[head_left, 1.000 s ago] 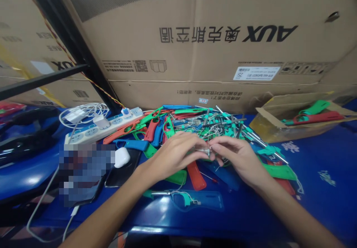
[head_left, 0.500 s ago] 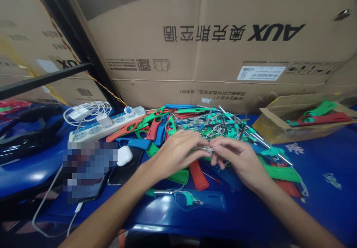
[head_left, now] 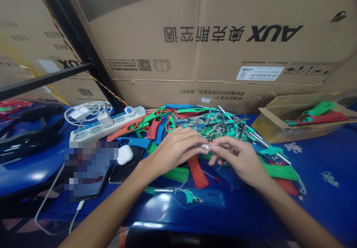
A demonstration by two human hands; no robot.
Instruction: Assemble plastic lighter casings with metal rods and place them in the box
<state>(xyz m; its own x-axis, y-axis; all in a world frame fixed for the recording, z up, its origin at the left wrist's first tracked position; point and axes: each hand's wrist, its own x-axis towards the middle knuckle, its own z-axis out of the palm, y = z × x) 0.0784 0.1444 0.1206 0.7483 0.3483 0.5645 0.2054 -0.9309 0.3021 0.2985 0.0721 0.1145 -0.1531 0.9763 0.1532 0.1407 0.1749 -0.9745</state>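
Note:
My left hand and my right hand meet over a blue table, fingertips pinched together on a small clear, metal-tipped screwdriver part. Both hands hover above a pile of red, green and blue flat plastic handles mixed with thin metal screwdriver shafts with teal ends. A red handle and a green handle lie just under my left hand. Closer to me rests a blue handle with a teal screwdriver laid on it.
A white power strip with plugs and coiled white cable lies at left. A white earbud case sits on a dark phone. An open cardboard box holding finished pieces stands at right. Large AUX cartons wall the back.
The hands stay together over the pile; the pinched part has shifted slightly upward and my right fingers have regripped it. The view moved a little.

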